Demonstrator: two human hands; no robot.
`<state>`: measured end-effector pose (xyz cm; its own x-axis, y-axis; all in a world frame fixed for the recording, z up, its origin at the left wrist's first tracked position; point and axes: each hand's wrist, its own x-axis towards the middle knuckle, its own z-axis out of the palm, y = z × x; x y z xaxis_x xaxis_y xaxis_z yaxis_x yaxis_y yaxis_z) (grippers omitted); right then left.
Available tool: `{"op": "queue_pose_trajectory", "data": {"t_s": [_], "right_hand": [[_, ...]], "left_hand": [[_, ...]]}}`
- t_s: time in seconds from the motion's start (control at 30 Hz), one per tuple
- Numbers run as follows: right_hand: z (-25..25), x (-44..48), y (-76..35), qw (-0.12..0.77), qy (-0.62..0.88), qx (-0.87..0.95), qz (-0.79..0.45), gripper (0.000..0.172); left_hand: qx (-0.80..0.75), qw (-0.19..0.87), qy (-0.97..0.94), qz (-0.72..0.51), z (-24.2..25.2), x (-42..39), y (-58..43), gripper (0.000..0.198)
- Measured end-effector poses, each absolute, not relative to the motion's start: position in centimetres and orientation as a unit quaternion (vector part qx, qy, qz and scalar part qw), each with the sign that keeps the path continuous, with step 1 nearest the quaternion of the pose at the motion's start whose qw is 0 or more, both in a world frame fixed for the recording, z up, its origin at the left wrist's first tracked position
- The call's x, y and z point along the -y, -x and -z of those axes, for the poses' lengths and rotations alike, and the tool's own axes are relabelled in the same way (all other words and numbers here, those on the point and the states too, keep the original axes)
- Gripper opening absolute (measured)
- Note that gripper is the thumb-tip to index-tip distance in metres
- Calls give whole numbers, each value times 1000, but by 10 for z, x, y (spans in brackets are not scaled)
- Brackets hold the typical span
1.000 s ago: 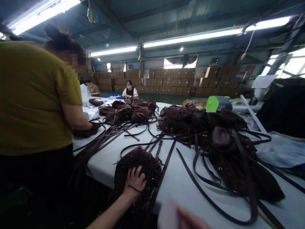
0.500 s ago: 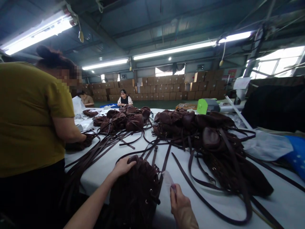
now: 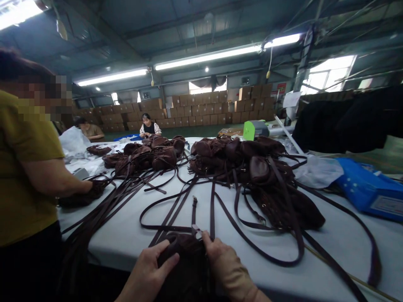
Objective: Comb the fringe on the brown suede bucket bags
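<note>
A dark brown leather bag (image 3: 185, 268) is in front of me at the near table edge. My left hand (image 3: 153, 266) is closed on its upper left rim, thumb and fingers pinching the leather. At the bag's upper right, my right hand (image 3: 228, 266) is closed with its fingertips by the rim. A small pale, flat piece (image 3: 197, 231) shows just past those fingertips; its kind is unclear. Most of the bag's lower part is dark, and the right palm is hidden. Beyond the bag, a strap with a buckle (image 3: 194, 205) lies on the white table (image 3: 126, 239).
Piled brown bags (image 3: 239, 155) with long looping straps cover the right middle, and another pile (image 3: 151, 155) lies left. A co-worker in a mustard shirt (image 3: 25, 167) handles a bag at left. A blue box (image 3: 368, 188) stands at right. Stacked cartons (image 3: 201, 110) line the back.
My right hand has moved up and left to the bag's rim with the pale piece. My left hand has shifted lower onto the rim. The view has turned to the right.
</note>
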<state>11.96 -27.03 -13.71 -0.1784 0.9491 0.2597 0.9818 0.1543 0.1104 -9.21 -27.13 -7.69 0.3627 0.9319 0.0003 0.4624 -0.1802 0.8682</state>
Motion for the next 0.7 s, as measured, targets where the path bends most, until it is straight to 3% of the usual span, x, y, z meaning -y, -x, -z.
{"op": "queue_pose_trajectory", "data": {"t_s": [0.17,0.37,0.57,0.7], "right_hand": [[146,268,-148,96,614,777,103,49],[143,278,-109,97,586,796,116,54],[115,280,-66,250,448,834,204,54],[85,272,-43,268,393,848,233,51]], "left_hand": [[-459,572,-624,-268,76,308,120,41],[-474,603,-591,-249,65,325,152,41],[-475,689,-505,-211,54,345,211,44],[-428,678,-551,-232,73,335,223,47]]}}
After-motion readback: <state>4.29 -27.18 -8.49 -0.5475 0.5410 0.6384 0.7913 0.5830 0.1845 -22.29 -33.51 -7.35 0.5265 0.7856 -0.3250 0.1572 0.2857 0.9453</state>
